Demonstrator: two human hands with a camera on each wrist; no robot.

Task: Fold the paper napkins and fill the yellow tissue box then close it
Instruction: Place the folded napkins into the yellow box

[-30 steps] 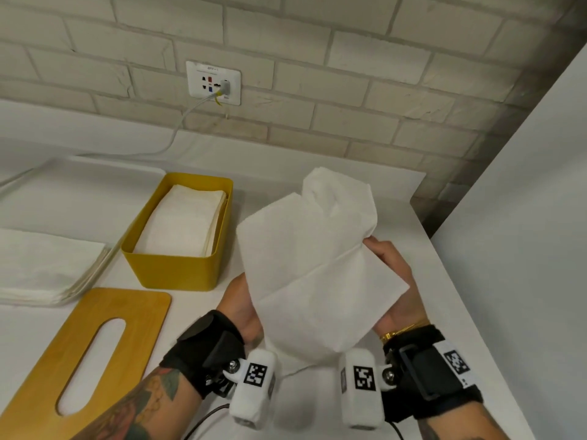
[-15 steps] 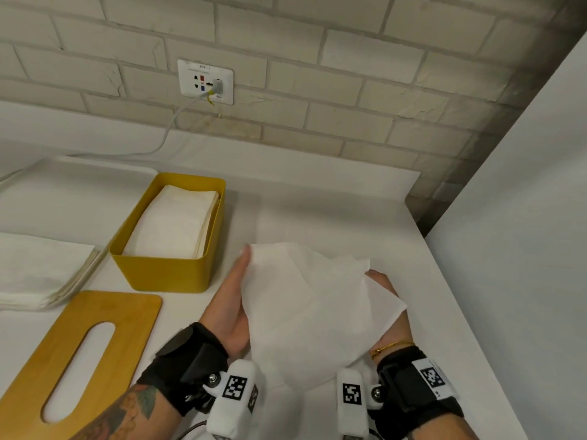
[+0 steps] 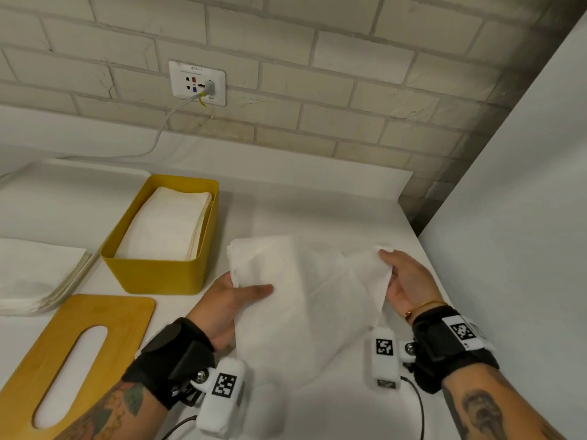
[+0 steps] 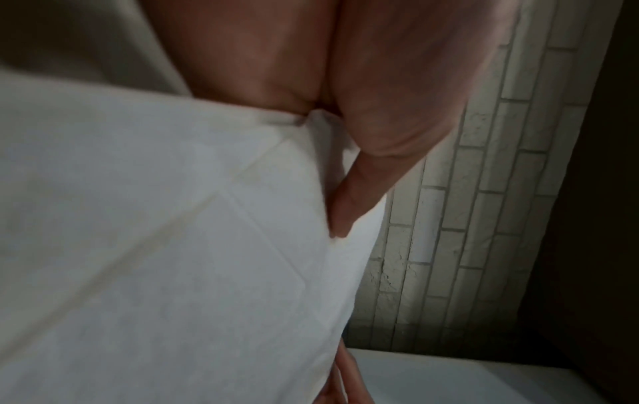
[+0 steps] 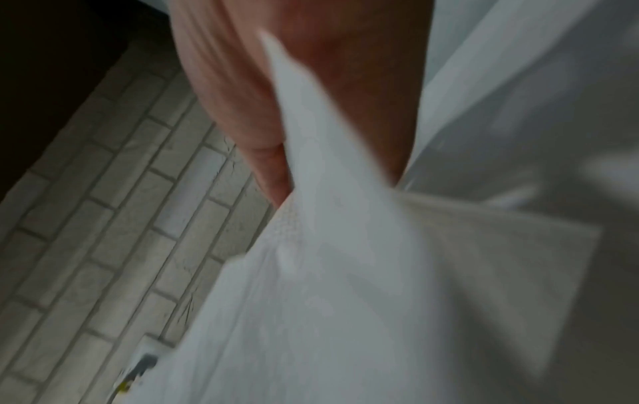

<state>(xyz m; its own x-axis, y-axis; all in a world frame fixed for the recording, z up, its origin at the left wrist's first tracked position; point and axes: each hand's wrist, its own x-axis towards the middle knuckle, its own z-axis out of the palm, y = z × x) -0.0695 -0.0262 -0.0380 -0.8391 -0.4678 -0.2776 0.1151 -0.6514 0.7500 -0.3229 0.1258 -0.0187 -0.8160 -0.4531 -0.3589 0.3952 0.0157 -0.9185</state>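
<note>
A: Anything at far left, nine o'clock?

B: Stack of unfolded napkins [image 3: 35, 274] there, flat on the white counter [image 3: 317, 211]. Below it, at seven o'clock, the wooden slotted lid [image 3: 70, 360], off the box. Just right of the stack, at ten o'clock, the yellow tissue box [image 3: 152, 274], open, with folded napkins [image 3: 165, 230] filling most of it.

A: And the sheet being worked?

B: Centre, spread low over the counter between both hands: one white paper napkin [image 3: 301, 300], half opened, creased, one flap doubled over at its left side.

A: Handling?

B: Judged very light, limp and easy to tear or crumple. Best taken at corners or edges with a light pinch, kept taut enough to line up the fold.

A: Left hand?

B: Left hand [image 3: 228, 300] at the sheet's left edge, thumb [image 3: 257, 289] laid over the top, remaining fingers tucked under the paper; a narrow pinch, confirmed in the left wrist view, where the thumb [image 4: 349, 207] pressed against the napkin [image 4: 173, 246].

A: Right?

B: Right hand [image 3: 409, 281] at three o'clock, fingers curled narrowly round the raised far-right corner. Right wrist view blurred, but paper [image 5: 328, 246] seen running out from between the fingers [image 5: 238, 90].

A: Progress?

B: Box nearly full, lid not yet on.
</note>
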